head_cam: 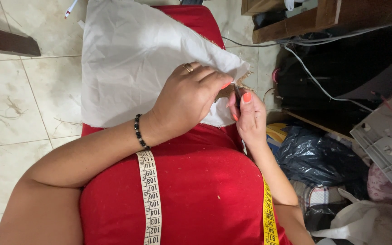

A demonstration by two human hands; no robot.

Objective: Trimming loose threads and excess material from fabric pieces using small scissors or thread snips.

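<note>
A crumpled white cloth (pixel 132 59) lies across my lap, over my red garment (pixel 196 190). My left hand (pixel 187 100), with a ring and a black bead bracelet, pinches the cloth's right corner, where a frayed tan burlap edge (pixel 246 81) shows. My right hand (pixel 249 115) holds a small dark tool (pixel 237 96) upright against that corner, right by my left fingertips; what kind of tool it is I cannot tell. A yellow and white measuring tape (pixel 149 199) hangs around my neck, down both sides of my chest.
Beige floor tiles (pixel 28 100) lie to the left. At the right are a wooden table edge (pixel 296 22) with cables, a black plastic bag (pixel 318 159), a white plastic bag (pixel 355 218) and a grey plastic crate (pixel 386 140).
</note>
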